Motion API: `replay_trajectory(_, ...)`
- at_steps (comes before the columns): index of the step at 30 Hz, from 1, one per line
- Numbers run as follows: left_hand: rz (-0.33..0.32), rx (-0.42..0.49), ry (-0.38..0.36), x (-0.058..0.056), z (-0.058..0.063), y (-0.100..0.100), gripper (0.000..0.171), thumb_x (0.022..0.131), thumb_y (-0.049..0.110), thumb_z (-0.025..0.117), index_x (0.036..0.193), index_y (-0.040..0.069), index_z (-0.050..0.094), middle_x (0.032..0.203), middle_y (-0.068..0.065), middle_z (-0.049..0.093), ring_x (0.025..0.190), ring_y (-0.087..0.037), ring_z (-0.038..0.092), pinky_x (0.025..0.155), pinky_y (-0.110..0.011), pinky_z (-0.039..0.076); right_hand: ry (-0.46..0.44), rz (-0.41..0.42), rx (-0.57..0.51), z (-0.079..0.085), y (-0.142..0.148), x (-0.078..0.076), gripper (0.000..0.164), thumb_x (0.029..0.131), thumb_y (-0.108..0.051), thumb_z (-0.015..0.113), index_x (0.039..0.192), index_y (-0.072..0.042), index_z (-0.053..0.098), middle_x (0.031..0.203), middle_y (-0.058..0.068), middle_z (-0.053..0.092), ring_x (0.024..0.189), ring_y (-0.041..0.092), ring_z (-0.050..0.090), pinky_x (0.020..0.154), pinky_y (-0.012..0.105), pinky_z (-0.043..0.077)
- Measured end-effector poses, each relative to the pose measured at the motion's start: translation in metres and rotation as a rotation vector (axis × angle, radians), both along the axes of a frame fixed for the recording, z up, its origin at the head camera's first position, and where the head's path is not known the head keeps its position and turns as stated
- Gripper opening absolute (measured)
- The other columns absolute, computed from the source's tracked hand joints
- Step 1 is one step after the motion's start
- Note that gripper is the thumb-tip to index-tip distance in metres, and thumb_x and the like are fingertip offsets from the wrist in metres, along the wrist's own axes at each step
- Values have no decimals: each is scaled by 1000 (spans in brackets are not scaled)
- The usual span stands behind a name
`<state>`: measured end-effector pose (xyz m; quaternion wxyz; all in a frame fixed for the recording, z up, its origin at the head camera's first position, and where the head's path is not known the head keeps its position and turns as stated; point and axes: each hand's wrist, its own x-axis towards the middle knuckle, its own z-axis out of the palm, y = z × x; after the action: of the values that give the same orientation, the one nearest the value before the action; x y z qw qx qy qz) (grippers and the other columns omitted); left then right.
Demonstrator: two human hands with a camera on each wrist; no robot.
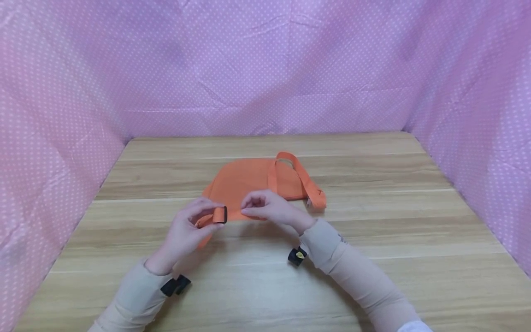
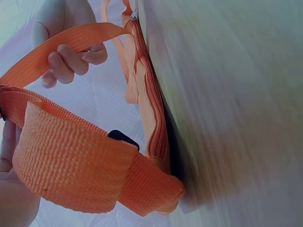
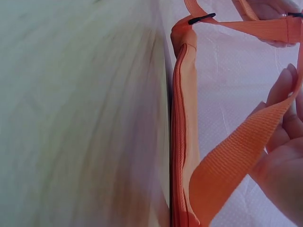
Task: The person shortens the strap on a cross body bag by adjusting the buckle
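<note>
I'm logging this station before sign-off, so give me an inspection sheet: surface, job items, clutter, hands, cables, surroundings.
Surface: wood-grain table, lit unevenly, with shadows beneath the hands.
Job items: orange bag lying on the table; its orange strap partly raised; a black slider on the strap at the left hand.
Clutter: nothing seen.
Left hand: holds the strap beside the slider.
Right hand: pinches the strap in front of the bag.
Cables: nothing seen.
Surroundings: pink dotted cloth behind the table and at both sides; beige sleeves, each with a black device at the wrist.
</note>
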<state>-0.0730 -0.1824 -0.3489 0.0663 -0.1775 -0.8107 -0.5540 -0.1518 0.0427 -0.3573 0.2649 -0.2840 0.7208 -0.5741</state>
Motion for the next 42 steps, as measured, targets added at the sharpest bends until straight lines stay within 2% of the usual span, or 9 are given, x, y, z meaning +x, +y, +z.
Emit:
replay_trajectory(7, -21, 3, -6, 0, -2, 0, 39, 73, -10, 74, 109, 2, 65, 102, -1, 60, 98, -3, 61, 88, -19, 50, -20, -25, -56, -2, -4, 4, 16, 90, -6, 63, 100, 6, 62, 83, -4, 60, 77, 10, 53, 70, 22, 46)
replay_trajectory(12, -47, 11, -28, 0, -2, 0, 41, 73, -10, 74, 110, 1, 63, 101, -2, 57, 97, -5, 62, 88, -18, 50, -3, -29, -66, 2, -7, 8, 16, 90, -5, 63, 100, 7, 61, 83, -3, 60, 77, 9, 53, 70, 21, 47)
replay_trajectory(21, -9, -16, -37, 0, -2, 0, 40, 74, -9, 73, 111, 3, 62, 106, 2, 58, 99, -2, 61, 87, -18, 49, -11, -95, -73, 2, -13, 11, 17, 89, -6, 63, 99, 8, 62, 82, -4, 60, 77, 10, 53, 70, 22, 45)
replay_trajectory(26, 12, 4, -2, 0, -3, 0, 39, 75, -10, 73, 111, 1, 62, 106, 5, 58, 97, -1, 61, 83, -18, 50, -31, -122, -88, 3, -17, 12, 15, 90, -7, 63, 98, 5, 63, 82, -5, 60, 77, 10, 52, 69, 22, 44)
replay_trajectory(37, -4, -24, -33, -1, -2, 0, 40, 75, -9, 73, 112, 2, 61, 108, 3, 59, 97, 0, 59, 83, -18, 50, -100, -140, -157, 8, -23, 17, 12, 88, -1, 64, 97, 4, 59, 77, -7, 62, 72, 7, 53, 65, 20, 42)
replay_trajectory(42, -20, -49, -20, -2, -3, 0, 41, 73, -10, 74, 110, 2, 62, 109, -4, 60, 99, -2, 55, 86, -16, 48, -125, -142, -175, 8, -25, 17, 13, 85, 3, 65, 95, 3, 56, 74, -9, 64, 70, 5, 54, 64, 19, 41)
